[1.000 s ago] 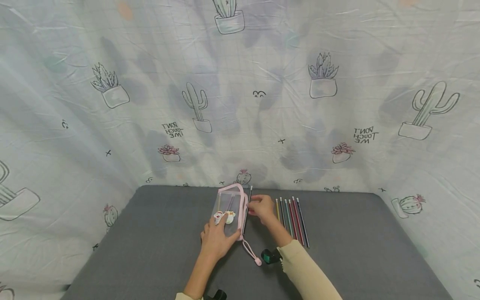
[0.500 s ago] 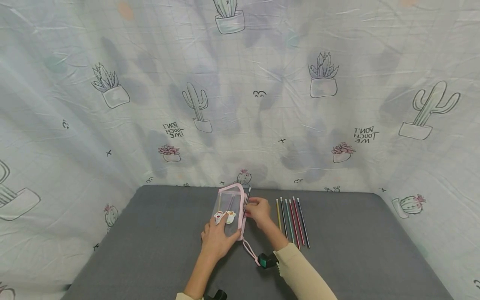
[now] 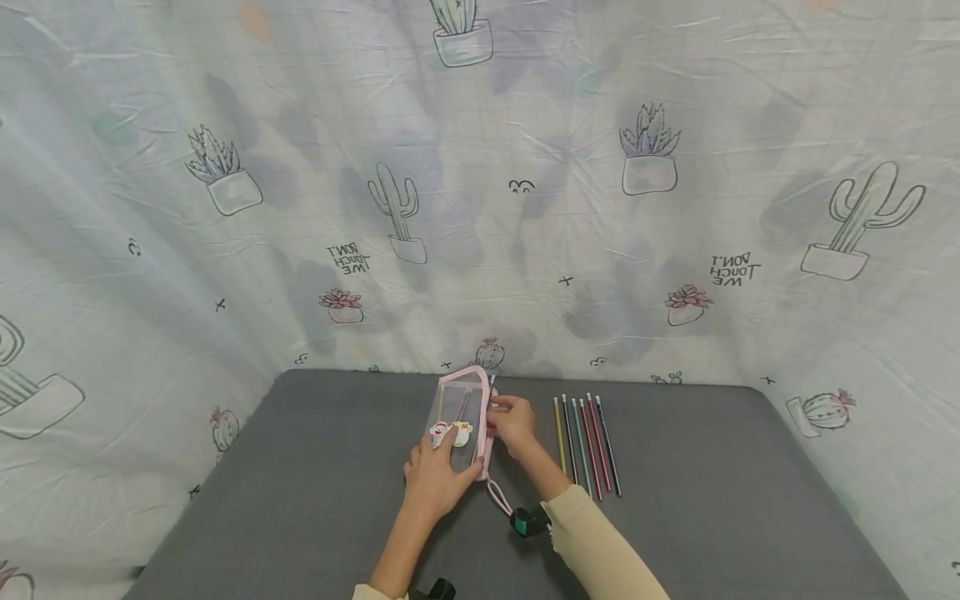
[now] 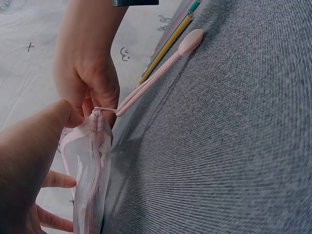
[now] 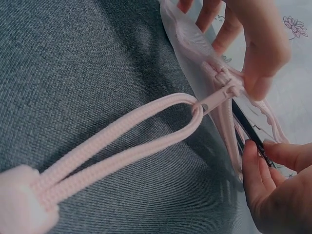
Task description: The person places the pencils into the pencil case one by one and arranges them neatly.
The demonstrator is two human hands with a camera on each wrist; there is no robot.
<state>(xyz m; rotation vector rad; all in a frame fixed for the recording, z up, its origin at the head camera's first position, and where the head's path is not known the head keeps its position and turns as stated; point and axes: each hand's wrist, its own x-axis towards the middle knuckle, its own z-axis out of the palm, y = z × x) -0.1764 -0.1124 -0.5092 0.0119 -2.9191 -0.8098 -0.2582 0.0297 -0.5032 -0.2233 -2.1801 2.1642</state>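
Note:
A clear pencil case (image 3: 483,442) with pink edging and cartoon stickers lies on the grey table, with some pencils visible inside. My left hand (image 3: 435,483) rests on its near end, fingers spread over the clear face and thumb at the zip edge. At the case's right side, my right hand (image 3: 513,423) pinches a dark pencil (image 5: 251,127) between thumb and fingers. In the right wrist view that pencil runs in through the unzipped opening; part of it is hidden by the case. A pink zip-pull cord (image 5: 122,131) trails from the near end.
Several pencils (image 3: 592,446), yellow, dark, green and red, lie in a row to the right of the case. A patterned cactus curtain (image 3: 525,250) rises behind the table's (image 3: 315,483) far edge. Black wrist straps sit on both forearms.
My right hand has moved left to the case's opening, taking the dark pencil from beside the case into it. The left hand has stayed on the case.

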